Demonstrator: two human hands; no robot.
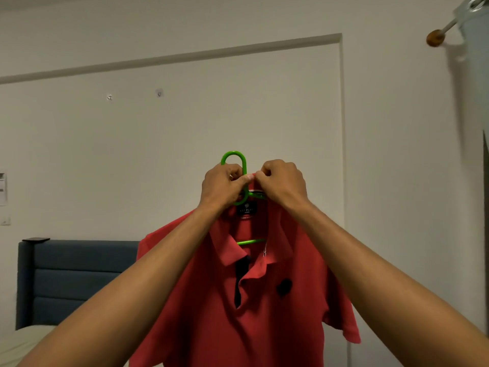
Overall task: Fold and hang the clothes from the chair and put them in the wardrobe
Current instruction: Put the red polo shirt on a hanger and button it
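Both forearms bare to the frame edge, no sleeves or jewellery visible.

Only one piece of lettering in view: pale characters on a small dark neck label sewn inside the collar of the red polo shirt, too small and blurred to spell out, perhaps a brand name with a finer line beneath. Printed sheet on the wall at far left, not legible. Nothing else readable.
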